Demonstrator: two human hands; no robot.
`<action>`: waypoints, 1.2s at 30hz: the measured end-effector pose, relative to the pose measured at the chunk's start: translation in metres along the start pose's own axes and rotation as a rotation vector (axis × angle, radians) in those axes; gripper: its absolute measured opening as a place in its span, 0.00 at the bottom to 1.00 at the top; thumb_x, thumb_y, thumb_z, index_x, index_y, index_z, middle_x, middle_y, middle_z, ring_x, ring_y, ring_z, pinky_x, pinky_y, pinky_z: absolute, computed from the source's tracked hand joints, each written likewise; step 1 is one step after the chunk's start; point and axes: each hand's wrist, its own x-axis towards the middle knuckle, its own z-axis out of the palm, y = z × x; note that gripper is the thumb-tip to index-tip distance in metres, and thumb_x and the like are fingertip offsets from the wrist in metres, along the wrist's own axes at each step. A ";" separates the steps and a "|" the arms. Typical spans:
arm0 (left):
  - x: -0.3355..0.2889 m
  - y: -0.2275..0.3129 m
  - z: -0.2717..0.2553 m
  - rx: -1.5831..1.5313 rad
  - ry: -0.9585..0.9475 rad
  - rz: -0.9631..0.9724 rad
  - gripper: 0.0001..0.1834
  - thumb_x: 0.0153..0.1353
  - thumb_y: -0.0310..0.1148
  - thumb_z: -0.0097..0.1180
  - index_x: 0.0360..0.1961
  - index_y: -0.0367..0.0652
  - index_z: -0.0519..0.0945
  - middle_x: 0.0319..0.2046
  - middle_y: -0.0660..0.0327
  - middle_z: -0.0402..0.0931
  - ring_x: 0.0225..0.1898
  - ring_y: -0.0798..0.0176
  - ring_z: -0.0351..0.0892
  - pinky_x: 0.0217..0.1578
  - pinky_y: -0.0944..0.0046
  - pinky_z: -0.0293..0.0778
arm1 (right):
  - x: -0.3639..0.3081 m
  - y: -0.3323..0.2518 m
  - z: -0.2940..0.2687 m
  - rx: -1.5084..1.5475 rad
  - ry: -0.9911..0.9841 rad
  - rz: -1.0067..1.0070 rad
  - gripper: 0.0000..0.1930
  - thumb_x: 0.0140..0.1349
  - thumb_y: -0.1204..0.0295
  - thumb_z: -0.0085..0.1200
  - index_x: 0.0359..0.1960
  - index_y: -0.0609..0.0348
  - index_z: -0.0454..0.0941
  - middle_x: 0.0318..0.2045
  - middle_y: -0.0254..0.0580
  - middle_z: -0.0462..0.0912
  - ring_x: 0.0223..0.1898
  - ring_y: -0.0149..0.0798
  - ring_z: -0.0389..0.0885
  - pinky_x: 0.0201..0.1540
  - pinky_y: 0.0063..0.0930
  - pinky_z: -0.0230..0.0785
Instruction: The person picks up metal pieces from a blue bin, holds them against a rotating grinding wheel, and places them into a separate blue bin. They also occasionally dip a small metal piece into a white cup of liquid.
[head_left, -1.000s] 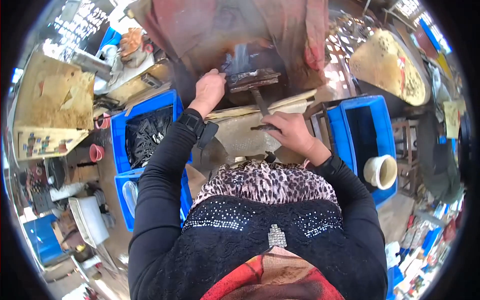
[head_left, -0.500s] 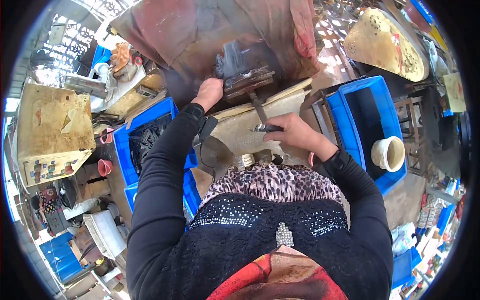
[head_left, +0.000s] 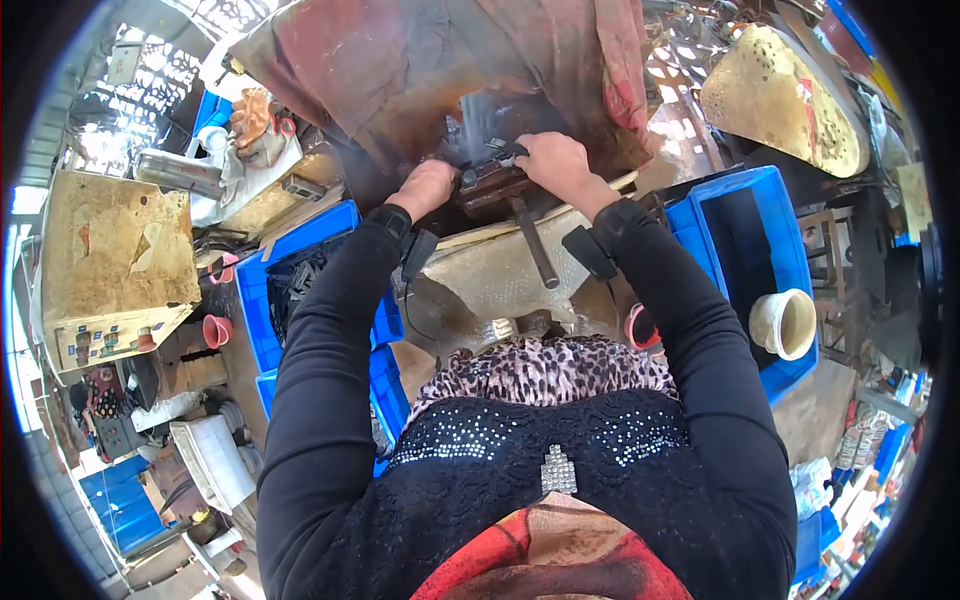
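Both hands are at the brown block (head_left: 497,192), which sits just beyond the far edge of the pale sheet (head_left: 478,278). The left hand (head_left: 428,188) is at the block's left end, its fingers curled; the tips blur into the dark behind, so whether they grip anything I cannot tell. The right hand (head_left: 557,163) reaches over the block's right end from above, fingers bent, the tips at a small dark piece (head_left: 508,150) on the block's far side. Whether they pinch it or only touch it I cannot tell.

A bar handle (head_left: 537,247) runs from the block over the sheet, its near end free of both hands. A wood strip (head_left: 470,238) lies along the sheet's far edge. Beyond the block is a pale, blurred streak (head_left: 476,112), in front of a red-brown cloth (head_left: 430,60).

To the left, a blue bin (head_left: 256,300) holds dark strips (head_left: 287,290). To the right, another bin (head_left: 690,240), also blue, has a cream cup (head_left: 783,325) at its near right corner.
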 end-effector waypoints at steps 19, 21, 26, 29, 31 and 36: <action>0.013 -0.012 0.005 -0.055 0.078 0.199 0.10 0.52 0.26 0.54 0.36 0.41 0.83 0.36 0.48 0.81 0.42 0.43 0.80 0.45 0.50 0.76 | 0.019 0.004 0.020 -0.106 0.049 -0.388 0.06 0.53 0.67 0.55 0.28 0.54 0.80 0.27 0.43 0.84 0.33 0.49 0.84 0.34 0.44 0.76; 0.015 -0.011 0.002 -0.044 0.166 0.252 0.09 0.52 0.28 0.55 0.35 0.41 0.82 0.35 0.49 0.81 0.41 0.44 0.80 0.43 0.50 0.76 | 0.026 0.013 0.018 -0.108 0.132 -0.369 0.05 0.51 0.68 0.54 0.26 0.53 0.81 0.26 0.44 0.84 0.31 0.49 0.85 0.32 0.44 0.76; 0.008 -0.017 -0.028 -0.095 0.339 0.132 0.08 0.55 0.32 0.58 0.34 0.41 0.83 0.31 0.49 0.80 0.35 0.44 0.81 0.36 0.50 0.77 | 0.070 0.000 -0.020 0.011 0.141 -0.211 0.11 0.50 0.64 0.56 0.28 0.58 0.85 0.29 0.48 0.85 0.33 0.52 0.85 0.35 0.47 0.77; -0.016 -0.011 -0.047 -0.448 0.410 -0.096 0.10 0.59 0.31 0.59 0.37 0.36 0.84 0.23 0.55 0.80 0.22 0.56 0.80 0.27 0.60 0.77 | 0.056 -0.019 -0.042 0.422 0.180 0.077 0.19 0.57 0.57 0.54 0.29 0.64 0.83 0.31 0.59 0.83 0.38 0.56 0.84 0.42 0.51 0.75; -0.023 0.019 -0.054 -0.796 0.357 -0.225 0.09 0.60 0.30 0.59 0.37 0.35 0.84 0.20 0.59 0.80 0.20 0.62 0.79 0.25 0.64 0.76 | 0.036 -0.005 -0.039 0.721 0.162 0.258 0.20 0.57 0.56 0.55 0.30 0.65 0.81 0.28 0.55 0.82 0.33 0.51 0.84 0.36 0.47 0.75; -0.038 0.067 -0.074 -0.773 0.399 -0.403 0.09 0.62 0.28 0.57 0.38 0.34 0.84 0.21 0.63 0.78 0.21 0.69 0.76 0.22 0.69 0.71 | 0.001 -0.014 -0.023 1.655 -0.065 0.554 0.14 0.60 0.64 0.54 0.29 0.65 0.76 0.23 0.45 0.78 0.26 0.42 0.82 0.27 0.39 0.73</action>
